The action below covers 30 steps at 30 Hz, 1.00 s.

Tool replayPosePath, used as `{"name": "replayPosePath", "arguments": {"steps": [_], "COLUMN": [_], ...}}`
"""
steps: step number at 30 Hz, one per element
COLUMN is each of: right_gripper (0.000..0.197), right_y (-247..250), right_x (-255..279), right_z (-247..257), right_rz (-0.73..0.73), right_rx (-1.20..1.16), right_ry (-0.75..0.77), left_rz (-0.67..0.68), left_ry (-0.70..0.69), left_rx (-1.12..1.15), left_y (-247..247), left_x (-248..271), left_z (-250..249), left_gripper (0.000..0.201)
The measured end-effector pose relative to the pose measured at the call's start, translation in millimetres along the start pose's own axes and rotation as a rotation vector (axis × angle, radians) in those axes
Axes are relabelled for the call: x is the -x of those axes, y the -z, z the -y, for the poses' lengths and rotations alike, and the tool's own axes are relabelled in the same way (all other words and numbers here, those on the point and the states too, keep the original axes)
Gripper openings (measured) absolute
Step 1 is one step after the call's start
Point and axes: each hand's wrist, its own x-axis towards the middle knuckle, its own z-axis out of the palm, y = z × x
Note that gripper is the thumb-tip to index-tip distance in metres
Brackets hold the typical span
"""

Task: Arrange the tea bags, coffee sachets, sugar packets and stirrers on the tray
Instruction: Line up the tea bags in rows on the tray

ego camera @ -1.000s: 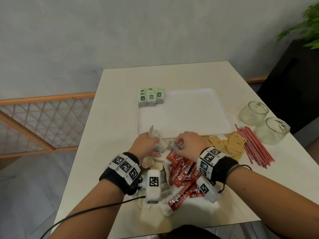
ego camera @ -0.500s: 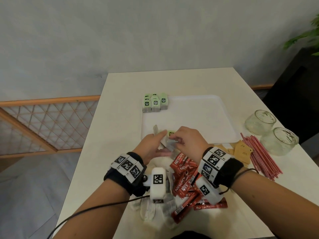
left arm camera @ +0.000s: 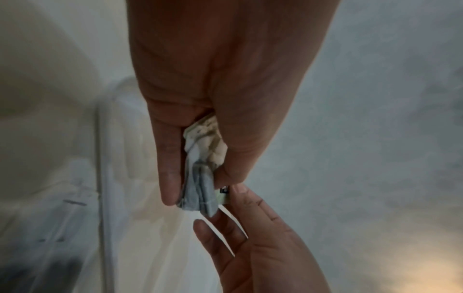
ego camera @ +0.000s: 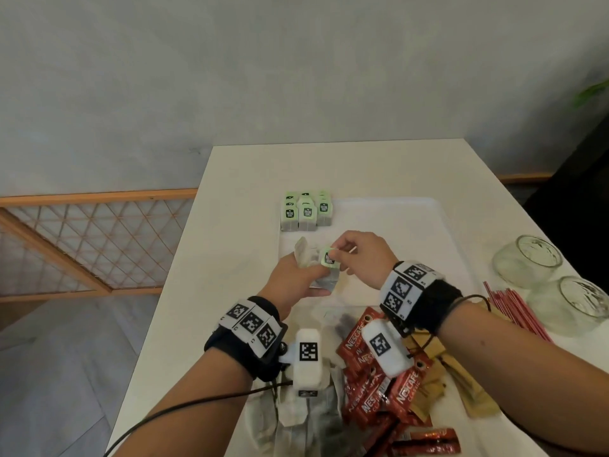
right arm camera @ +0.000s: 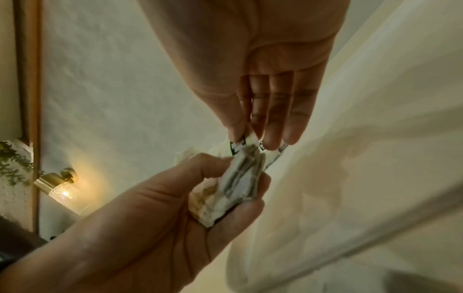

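My left hand (ego camera: 298,275) grips a small bunch of tea bags (ego camera: 324,280) above the near edge of the white tray (ego camera: 395,225); the left wrist view shows the tea bags (left arm camera: 200,178) pinched between thumb and fingers. My right hand (ego camera: 357,255) pinches the green tea-bag tag (ego camera: 329,258) at the top of that bunch, and the tag (right arm camera: 238,145) sits between its thumb and fingertips. Several tea bags with green tags (ego camera: 304,211) stand in rows at the tray's far left corner. Loose tea bags (ego camera: 296,413), red coffee sachets (ego camera: 379,387), brown sugar packets (ego camera: 461,390) and red stirrers (ego camera: 517,308) lie on the table.
Two empty glass jars (ego camera: 527,258) (ego camera: 573,301) stand at the right edge of the white table (ego camera: 230,225), just past the stirrers. A wooden lattice rail (ego camera: 82,242) runs on the left below the table, and a dark cabinet (ego camera: 580,192) stands at the right.
Both hands have lifted from the pile near the table's front and moved forward over the tray's near edge. The right hand now pinches the green tag of the bunch held by the left.
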Motion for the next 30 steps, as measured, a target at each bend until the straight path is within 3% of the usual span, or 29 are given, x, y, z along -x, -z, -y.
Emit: {"name": "replayPosePath", "arguments": {"steps": [11,18,24,30], "right_gripper": [0.007,0.007,0.008,0.011], "right_y": [4.0,6.4,3.7,6.8], "right_x": [-91.7,-134.9,-146.1,-119.8], "right_z": [-26.8,-28.9,-29.0,-24.9], "right_rz": [-0.013,-0.14,-0.118,-0.178], "right_rx": [0.017,0.043,0.046,-0.04], "right_ry": [-0.135,-0.039,-0.035,0.002], "left_rz": [-0.178,-0.189,-0.196,-0.131], "left_ry": [0.074,0.125,0.09,0.024], "left_rx": [-0.072,0.029,0.085,0.117], "left_y": [39.9,54.3,54.3,44.8], "left_x": [-54.5,-72.6,-76.3,-67.9], "left_z": [-5.9,-8.3,-10.3,-8.9], "left_gripper": [0.024,0.021,0.019,0.021]}}
